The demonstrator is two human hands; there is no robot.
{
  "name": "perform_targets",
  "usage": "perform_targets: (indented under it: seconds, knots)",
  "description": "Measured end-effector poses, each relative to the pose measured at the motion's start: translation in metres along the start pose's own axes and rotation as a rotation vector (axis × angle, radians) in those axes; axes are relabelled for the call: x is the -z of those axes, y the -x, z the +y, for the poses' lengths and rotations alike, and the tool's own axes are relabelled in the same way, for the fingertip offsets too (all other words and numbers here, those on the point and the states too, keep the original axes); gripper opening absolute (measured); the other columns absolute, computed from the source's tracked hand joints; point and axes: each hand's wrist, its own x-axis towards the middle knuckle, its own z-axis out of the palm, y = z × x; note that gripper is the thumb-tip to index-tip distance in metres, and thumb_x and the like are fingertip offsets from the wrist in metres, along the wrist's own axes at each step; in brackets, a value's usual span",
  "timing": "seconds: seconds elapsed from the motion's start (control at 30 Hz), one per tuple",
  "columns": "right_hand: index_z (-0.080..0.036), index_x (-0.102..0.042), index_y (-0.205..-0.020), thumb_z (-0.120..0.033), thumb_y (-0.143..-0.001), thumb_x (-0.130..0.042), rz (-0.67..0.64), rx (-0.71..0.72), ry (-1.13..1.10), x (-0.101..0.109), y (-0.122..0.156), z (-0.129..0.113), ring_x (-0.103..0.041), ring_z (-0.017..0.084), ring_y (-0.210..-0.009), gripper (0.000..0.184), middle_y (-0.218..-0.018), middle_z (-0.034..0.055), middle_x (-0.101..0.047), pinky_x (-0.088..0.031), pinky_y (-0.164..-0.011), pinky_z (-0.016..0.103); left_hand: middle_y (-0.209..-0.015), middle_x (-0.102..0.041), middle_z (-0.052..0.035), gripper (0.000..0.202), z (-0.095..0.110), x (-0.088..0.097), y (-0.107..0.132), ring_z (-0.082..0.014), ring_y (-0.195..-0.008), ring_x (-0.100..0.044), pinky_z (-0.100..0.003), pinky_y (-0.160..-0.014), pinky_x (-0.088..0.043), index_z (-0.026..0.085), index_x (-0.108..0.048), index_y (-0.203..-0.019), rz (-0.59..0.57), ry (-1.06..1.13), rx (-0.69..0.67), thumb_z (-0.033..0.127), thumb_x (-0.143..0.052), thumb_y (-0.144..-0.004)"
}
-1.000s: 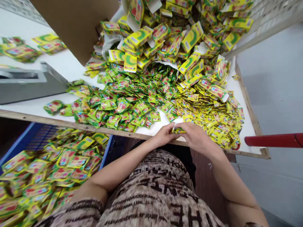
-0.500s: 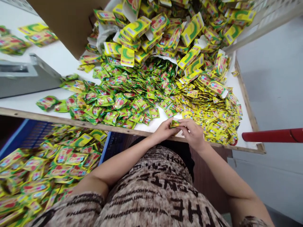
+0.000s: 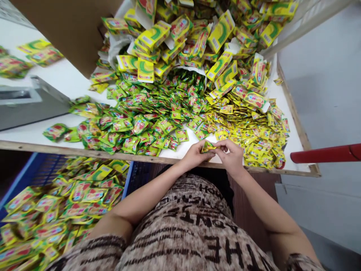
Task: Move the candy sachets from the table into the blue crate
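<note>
- Left hand [image 3: 196, 156]: fingers clamped on small yellow-green pack [image 3: 208, 146].
- Right hand [image 3: 233, 156]: thumb and fingertips pinched on its 3 o'clock end.
- Pack is between the hands, at the table [image 3: 180, 149] front edge.
- From pack: green packets [image 3: 138, 122] 10 o'clock, yellow packets [image 3: 248, 137] 2, boxes [image 3: 191, 56] 12, blue crate [image 3: 42, 165] 8.

A small yellow-and-green pack [image 3: 208, 146] is held aslant.

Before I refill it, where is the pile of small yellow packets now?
In the head view, the yellow pile lies on the right of the table, near the right hand, with the green packets to its left.
</note>
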Motion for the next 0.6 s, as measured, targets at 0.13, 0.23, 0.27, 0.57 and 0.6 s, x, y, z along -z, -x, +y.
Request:
perform_targets:
  seconds: [0.13, 0.23, 0.27, 0.57, 0.6]
  knots:
    - [-0.022, -0.065, -0.084, -0.018, -0.084, -0.066, -0.080, 0.050, 0.035, 0.006, -0.004, -0.001, -0.057, 0.017, -0.073, 0.005, -0.079, 0.0005, -0.066, -0.047, -0.069, 0.032, -0.079, -0.059, 0.0003, 0.036, -0.001, -0.002, -0.001, -0.0111, -0.071, -0.052, -0.021, -0.067, -0.041, 0.014, -0.057, -0.094, 0.039, -0.046, -0.031, 0.034, -0.077, -0.072]
    - [-0.021, -0.065, -0.096, -0.021, -0.088, -0.063, -0.259, 0.155, 0.221, 0.019, -0.011, -0.005, -0.056, 0.022, -0.081, 0.009, -0.082, 0.0048, -0.066, -0.046, -0.074, 0.036, -0.076, -0.059, 0.0012, 0.039, -0.004, -0.003, -0.001, -0.0100, -0.065, -0.051, -0.021, -0.062, -0.041, 0.014, -0.056, -0.093, 0.059, -0.057, 0.005, 0.037, -0.078, -0.070]
    - [-0.020, -0.065, -0.104, -0.021, -0.089, -0.061, -0.325, 0.189, 0.297, 0.023, -0.013, -0.006, -0.055, 0.023, -0.083, 0.016, -0.084, 0.0064, -0.066, -0.045, -0.075, 0.037, -0.075, -0.059, 0.0014, 0.041, -0.006, -0.003, -0.002, -0.0099, -0.064, -0.051, -0.021, -0.061, -0.041, 0.015, -0.056, -0.094, 0.062, -0.044, 0.021, 0.037, -0.079, -0.070]
    - [-0.023, -0.054, -0.129, -0.022, -0.094, -0.052, -0.472, 0.237, 0.292, 0.032, -0.013, -0.007, -0.053, 0.023, -0.089, 0.035, -0.095, 0.0080, -0.060, -0.047, -0.078, 0.036, -0.076, -0.058, 0.0014, 0.039, -0.013, -0.004, -0.003, -0.0106, -0.066, -0.052, -0.021, -0.061, -0.042, 0.016, -0.053, -0.097, 0.086, -0.064, 0.011, 0.032, -0.077, -0.071]
    - [-0.024, -0.057, -0.126, -0.024, -0.093, -0.055, -0.427, 0.242, 0.273, 0.031, -0.013, -0.008, -0.053, 0.023, -0.090, 0.033, -0.097, 0.0081, -0.060, -0.047, -0.080, 0.037, -0.077, -0.058, 0.0012, 0.037, -0.013, -0.004, -0.003, -0.0111, -0.068, -0.053, -0.021, -0.063, -0.042, 0.015, -0.054, -0.096, 0.087, -0.082, -0.002, 0.030, -0.076, -0.071]
